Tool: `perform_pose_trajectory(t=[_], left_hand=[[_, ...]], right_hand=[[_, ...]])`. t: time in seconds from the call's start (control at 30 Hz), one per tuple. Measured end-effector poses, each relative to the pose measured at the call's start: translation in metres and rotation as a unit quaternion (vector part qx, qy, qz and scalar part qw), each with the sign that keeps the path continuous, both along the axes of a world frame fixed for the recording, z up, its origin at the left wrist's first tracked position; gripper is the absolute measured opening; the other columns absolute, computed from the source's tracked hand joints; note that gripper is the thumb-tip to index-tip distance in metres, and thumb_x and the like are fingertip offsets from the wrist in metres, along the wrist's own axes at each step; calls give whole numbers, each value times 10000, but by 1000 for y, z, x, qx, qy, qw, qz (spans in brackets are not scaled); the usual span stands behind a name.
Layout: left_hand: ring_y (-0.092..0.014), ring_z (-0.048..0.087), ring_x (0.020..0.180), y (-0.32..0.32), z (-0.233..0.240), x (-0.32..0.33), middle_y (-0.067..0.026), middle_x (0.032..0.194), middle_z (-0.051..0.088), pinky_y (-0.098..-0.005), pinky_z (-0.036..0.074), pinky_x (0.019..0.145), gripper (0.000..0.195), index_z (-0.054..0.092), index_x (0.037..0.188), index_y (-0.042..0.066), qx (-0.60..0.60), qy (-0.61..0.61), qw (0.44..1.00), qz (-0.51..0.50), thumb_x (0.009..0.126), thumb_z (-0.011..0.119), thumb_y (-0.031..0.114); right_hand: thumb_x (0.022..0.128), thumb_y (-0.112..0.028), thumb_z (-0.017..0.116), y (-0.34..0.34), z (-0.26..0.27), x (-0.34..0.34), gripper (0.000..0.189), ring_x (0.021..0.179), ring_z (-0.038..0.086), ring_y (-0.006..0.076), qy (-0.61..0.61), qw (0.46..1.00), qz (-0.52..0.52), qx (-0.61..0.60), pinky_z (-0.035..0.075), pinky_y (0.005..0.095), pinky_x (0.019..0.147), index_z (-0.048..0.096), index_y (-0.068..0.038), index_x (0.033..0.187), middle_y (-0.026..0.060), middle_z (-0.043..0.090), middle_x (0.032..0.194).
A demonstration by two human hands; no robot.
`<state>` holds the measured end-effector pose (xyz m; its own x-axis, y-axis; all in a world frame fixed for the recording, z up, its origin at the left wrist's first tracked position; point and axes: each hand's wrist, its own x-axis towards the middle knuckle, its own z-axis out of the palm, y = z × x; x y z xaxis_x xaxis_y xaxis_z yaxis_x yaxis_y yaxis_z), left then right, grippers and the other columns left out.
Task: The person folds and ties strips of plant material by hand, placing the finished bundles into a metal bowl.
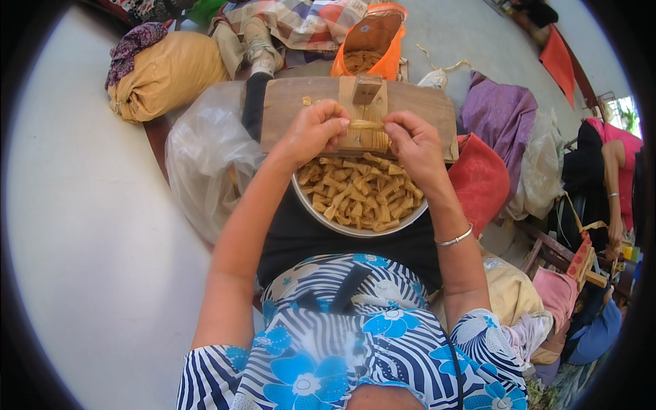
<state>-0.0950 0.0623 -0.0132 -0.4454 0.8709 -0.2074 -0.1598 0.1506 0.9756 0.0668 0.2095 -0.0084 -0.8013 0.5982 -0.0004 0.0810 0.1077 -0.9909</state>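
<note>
A thin yellowish strip is stretched level between my two hands, above a wooden board. My left hand pinches its left end, and my right hand pinches the other. A wooden block stands up from the paler middle section of the board. Below my hands, a round metal basin on my lap holds many small tan knotted pieces. One small tan scrap lies on the board, left of the block.
An orange bag with brown pieces inside stands beyond the board. Clear plastic lies to the left, near a tan sack. Red cloth and a purple sack are at the right. Another person's arm shows at far right.
</note>
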Motion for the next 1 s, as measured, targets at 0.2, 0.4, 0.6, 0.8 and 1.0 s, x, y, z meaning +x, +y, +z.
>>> perform_pose_trajectory(t=[0.2, 0.4, 0.6, 0.8, 1.0], left_hand=[[-142, 551, 675, 10, -21, -7, -41, 745, 588, -296, 468, 621, 107, 601, 931, 29, -22, 158, 987, 10, 893, 606, 128], [-246, 570, 704, 8, -23, 7, -113, 751, 574, -354, 453, 658, 97, 573, 928, 17, -45, 422, 902, 79, 884, 590, 102], [-337, 578, 789, -22, -11, 22, -132, 799, 587, -390, 464, 714, 99, 572, 928, 14, -66, 393, 912, 96, 871, 600, 90], [-292, 558, 1018, -43, 9, 71, -135, 1028, 612, -356, 447, 876, 145, 623, 980, 14, 21, 458, 889, -9, 859, 606, 91], [-97, 577, 817, -24, 9, 89, -38, 968, 621, -237, 470, 708, 264, 538, 1134, 36, 10, -5, 996, -90, 939, 605, 200]], right_hand=[[877, -77, 627, 1, -18, -10, 94, 626, 551, 141, -31, 971, 13, 236, 444, 276, 581, 656, -11, 938, 37, 589, 705], [857, -71, 618, 0, -20, -7, 98, 698, 595, 230, -68, 919, 9, 388, 470, 313, 649, 655, -12, 926, 133, 611, 801], [882, -37, 589, 8, -14, 25, 192, 752, 598, 133, -59, 996, 24, 60, 480, 252, 679, 647, 3, 1060, 81, 652, 857], [873, -10, 619, -9, -5, 66, 292, 667, 574, 80, -51, 974, 111, -191, 499, 214, 641, 619, 36, 1162, 35, 657, 860], [849, -36, 648, -38, 1, 78, 63, 730, 583, 82, -28, 989, 68, -126, 473, 238, 652, 647, 14, 888, 23, 650, 799]])
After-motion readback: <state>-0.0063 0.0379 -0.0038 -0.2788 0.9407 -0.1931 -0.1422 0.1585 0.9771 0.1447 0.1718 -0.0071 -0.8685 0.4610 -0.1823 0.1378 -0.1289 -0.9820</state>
